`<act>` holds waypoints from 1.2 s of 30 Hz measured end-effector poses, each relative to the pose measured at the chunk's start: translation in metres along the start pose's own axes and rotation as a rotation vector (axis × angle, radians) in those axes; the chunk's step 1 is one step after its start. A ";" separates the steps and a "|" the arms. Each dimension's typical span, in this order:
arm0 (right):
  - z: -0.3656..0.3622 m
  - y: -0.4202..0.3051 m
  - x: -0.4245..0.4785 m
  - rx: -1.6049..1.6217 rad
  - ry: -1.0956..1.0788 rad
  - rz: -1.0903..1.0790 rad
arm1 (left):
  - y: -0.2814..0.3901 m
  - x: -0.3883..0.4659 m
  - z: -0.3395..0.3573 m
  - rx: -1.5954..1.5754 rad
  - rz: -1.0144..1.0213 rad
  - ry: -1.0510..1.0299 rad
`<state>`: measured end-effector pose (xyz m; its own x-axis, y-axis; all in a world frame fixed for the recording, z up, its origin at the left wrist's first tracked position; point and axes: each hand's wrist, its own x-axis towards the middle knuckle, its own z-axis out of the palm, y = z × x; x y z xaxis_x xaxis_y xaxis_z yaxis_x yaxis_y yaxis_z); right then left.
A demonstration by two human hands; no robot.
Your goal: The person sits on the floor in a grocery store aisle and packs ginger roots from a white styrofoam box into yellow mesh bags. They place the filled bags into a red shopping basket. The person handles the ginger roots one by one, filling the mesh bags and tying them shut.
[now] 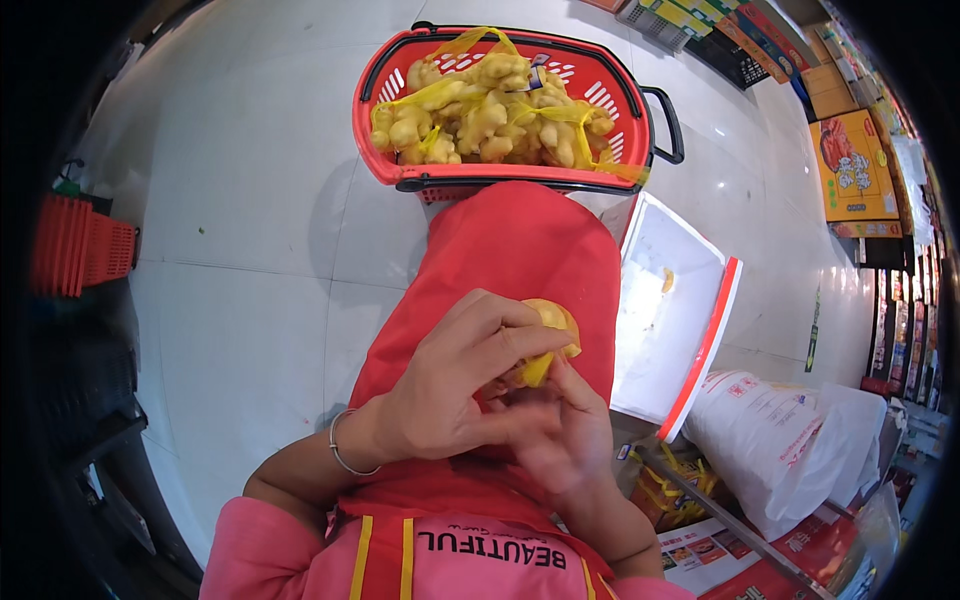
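Over the red apron (pixel 517 232), both my hands meet around a piece of ginger root (pixel 553 319) with yellow netting (pixel 537 370) at its lower side. My left hand (pixel 465 367) has its fingers over the ginger, and a silver bangle circles that wrist. My right hand (pixel 574 420) pinches the netting from below, partly blurred. Beyond my knees stands a red plastic shopping basket (pixel 501 171) with black handles. It holds ginger roots (pixel 484 124) in yellow mesh bags.
An open white foam box (pixel 667 315) with a red-edged rim and a small ginger scrap stands at the right. Beside it are a large white plastic bag (pixel 765 435) and a metal rail (pixel 735 525). Stacked red baskets (pixel 82 244) are far left. Cartons (pixel 857 169) line the right.
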<state>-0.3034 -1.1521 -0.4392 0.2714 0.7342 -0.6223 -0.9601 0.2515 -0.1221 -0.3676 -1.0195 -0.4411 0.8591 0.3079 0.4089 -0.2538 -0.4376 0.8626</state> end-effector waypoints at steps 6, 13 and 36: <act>-0.005 -0.005 -0.003 -0.036 -0.170 -0.038 | -0.007 0.016 -0.006 0.050 0.084 0.034; -0.010 -0.022 0.003 -0.971 -0.097 -1.032 | 0.021 0.050 -0.004 0.116 0.130 -0.061; -0.139 -0.154 0.044 -0.790 0.253 -1.144 | -0.008 0.259 -0.070 0.088 0.228 0.196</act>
<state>-0.1535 -1.2465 -0.5552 0.9764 0.2159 0.0043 -0.0279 0.1460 -0.9889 -0.1742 -0.8768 -0.3207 0.6805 0.3467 0.6455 -0.3832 -0.5825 0.7168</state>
